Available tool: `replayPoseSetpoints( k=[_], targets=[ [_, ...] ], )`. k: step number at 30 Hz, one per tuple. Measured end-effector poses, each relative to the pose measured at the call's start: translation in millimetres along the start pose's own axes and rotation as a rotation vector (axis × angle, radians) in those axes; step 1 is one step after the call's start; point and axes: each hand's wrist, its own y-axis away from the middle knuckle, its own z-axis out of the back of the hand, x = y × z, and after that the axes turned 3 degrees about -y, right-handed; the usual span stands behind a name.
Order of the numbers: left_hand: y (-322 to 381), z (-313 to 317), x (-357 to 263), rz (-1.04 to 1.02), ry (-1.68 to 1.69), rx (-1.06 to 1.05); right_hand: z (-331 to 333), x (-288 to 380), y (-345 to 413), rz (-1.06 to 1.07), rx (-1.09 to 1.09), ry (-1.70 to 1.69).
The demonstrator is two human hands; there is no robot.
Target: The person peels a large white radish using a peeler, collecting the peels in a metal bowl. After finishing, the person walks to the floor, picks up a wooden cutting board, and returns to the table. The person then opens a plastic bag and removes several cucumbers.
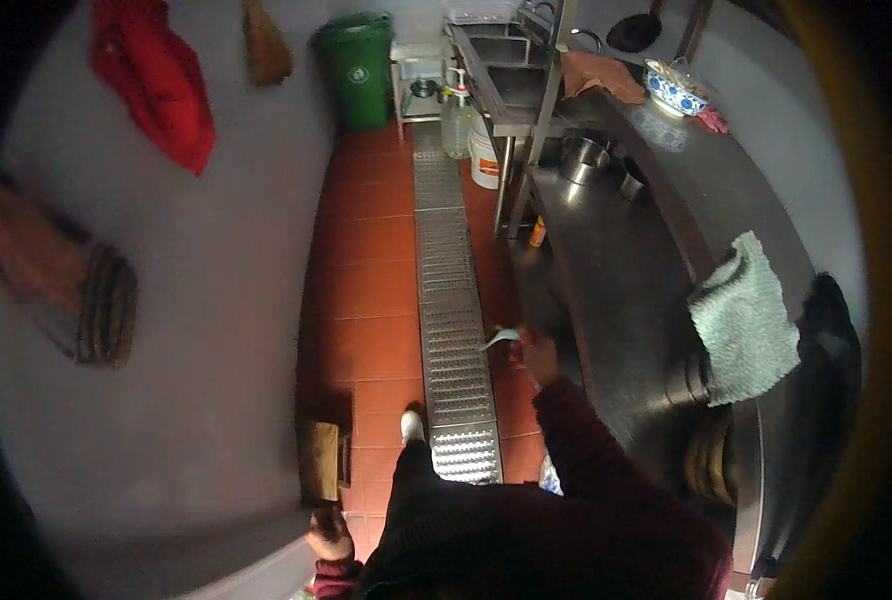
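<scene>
My right hand (537,358) is closed around a pale curved utensil (500,337), perhaps a spoon, whose end points left over the metal drain grating (453,330). The hand is beside the front edge of the steel counter (611,270). Low at the left, my left hand (331,534) hangs near the wall, below a wooden board (326,461); its fingers are dark and unclear, and I cannot tell whether it holds anything. A light green cloth (746,322) lies over the edge of the upper steel shelf on the right.
A green bin (356,71), a white bucket (483,154) and a pump bottle (456,120) stand ahead beside the steel sink (517,82). Steel pots (585,160) stand on the counter; a patterned bowl (675,90) is above. A red cloth (153,90) hangs left.
</scene>
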Motion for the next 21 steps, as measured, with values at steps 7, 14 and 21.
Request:
replayPoseSetpoints(
  k=[7, 14, 21],
  targets=[
    [-218.5, -69.0, -20.8, -0.21, 0.05, -0.027, 47.9, 60.1, -122.6, 0.061, -0.426, -0.419],
    [-347.6, -124.2, -63.7, -0.202, -0.122, 0.116, 130.5, 61.1, -261.5, -0.013, -0.542, -0.495],
    [-398.7, -189.1, -107.0, -0.042, -0.348, 0.238, 212.4, 46.8, -452.9, 0.222, -0.819, -0.772]
  ],
)
